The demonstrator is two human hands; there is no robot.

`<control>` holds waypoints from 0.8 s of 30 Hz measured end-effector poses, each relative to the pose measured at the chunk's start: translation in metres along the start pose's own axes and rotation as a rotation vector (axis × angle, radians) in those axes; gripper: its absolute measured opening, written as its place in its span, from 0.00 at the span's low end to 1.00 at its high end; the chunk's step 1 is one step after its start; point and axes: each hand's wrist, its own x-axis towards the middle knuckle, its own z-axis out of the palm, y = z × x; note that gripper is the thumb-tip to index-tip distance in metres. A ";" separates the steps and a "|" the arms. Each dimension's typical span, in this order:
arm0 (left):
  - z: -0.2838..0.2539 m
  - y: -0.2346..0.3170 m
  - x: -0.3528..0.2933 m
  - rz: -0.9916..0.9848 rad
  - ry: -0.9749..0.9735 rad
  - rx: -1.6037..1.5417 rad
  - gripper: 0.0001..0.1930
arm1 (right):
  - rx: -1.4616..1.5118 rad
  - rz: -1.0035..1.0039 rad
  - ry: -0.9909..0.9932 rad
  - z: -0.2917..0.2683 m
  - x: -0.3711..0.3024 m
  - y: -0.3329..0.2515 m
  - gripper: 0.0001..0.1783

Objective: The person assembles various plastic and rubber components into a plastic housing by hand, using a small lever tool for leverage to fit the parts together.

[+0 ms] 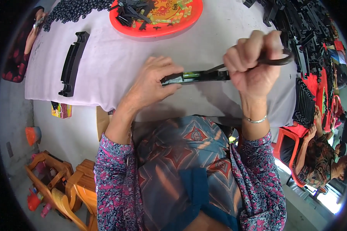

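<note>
The left hand (152, 80) pinches the left end of a black frame (204, 76) between thumb and fingers, narrow and firm, just above the cloth (123, 50) at the near side. The right hand (252, 63) is curled into a fist around a dark tool (275, 61) with a looped handle — scissors, perhaps — whose thin end reaches left onto the frame, beside a green vial (191, 74). Whether the right fingers also touch the frame, I cannot tell.

The step in hand seems to be working the tool's tip at the vial's seat; this calls for a steady left grip and small, controlled pressure, since a slip could mark the vial.

Far off in the middle, a red plate (158, 34) holds small black parts (133, 13) on its left and yellow-green vials (183, 12) on its right. A patterned box (61, 110) stands at left — its contents are hidden.
</note>
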 end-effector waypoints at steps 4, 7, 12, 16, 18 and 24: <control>0.000 -0.001 -0.001 -0.020 -0.029 -0.003 0.18 | 0.015 0.049 -0.074 -0.001 -0.004 0.025 0.24; 0.000 -0.003 -0.002 -0.014 -0.018 -0.003 0.18 | 0.032 0.055 -0.042 0.001 -0.004 0.032 0.26; 0.000 -0.003 0.000 -0.005 -0.031 -0.003 0.19 | 0.012 0.047 -0.125 0.000 -0.002 0.041 0.28; 0.003 -0.007 -0.002 0.001 -0.008 -0.010 0.20 | -0.070 0.107 -0.116 0.005 0.000 0.043 0.29; 0.003 -0.007 -0.002 0.005 -0.001 -0.016 0.20 | -0.090 0.101 -0.138 0.008 -0.001 0.040 0.30; 0.000 -0.004 -0.002 -0.014 -0.039 0.002 0.20 | -0.128 0.091 -0.218 0.004 -0.002 0.042 0.27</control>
